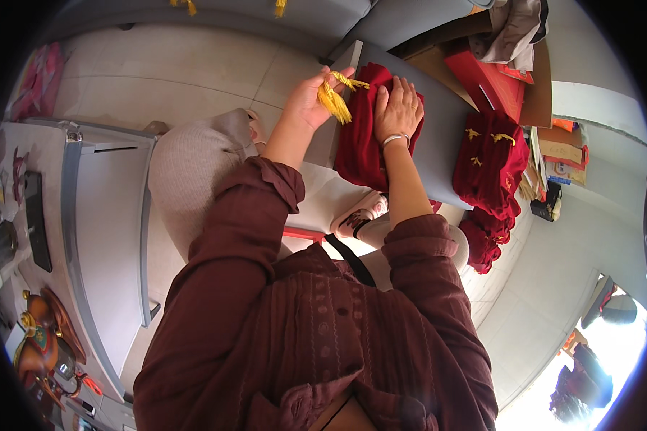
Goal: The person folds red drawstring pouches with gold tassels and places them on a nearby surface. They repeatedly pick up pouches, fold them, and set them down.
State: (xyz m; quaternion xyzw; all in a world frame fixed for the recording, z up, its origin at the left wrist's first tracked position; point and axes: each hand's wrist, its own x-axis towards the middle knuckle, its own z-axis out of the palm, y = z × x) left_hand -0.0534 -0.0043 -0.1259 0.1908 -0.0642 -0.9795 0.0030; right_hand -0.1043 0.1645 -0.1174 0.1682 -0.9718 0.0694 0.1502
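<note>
My left hand (pixel 314 99) holds a yellow tasseled cord (pixel 334 101), its tassels hanging over the fingers and one end reaching towards a dark red velvet cloth bundle (pixel 356 145). That bundle lies on a grey surface close before me. Flat on top of the bundle rests my right hand (pixel 398 110), fingers stretched out and close together, with a silver bangle on the wrist. To the right, a stack of dark red velvet pieces (pixel 482 167) with small yellow cord ends sits at the edge of the same surface.
More red velvet (pixel 482 240) is heaped below the stack. Beyond are a red box (pixel 490 81) within an opened cardboard carton (pixel 539 91), and packets and papers (pixel 563 148). At the left stands a grey-edged cabinet (pixel 110 199); a black phone-like object (pixel 36 221) and a brown horse figurine (pixel 40 339) lie past it.
</note>
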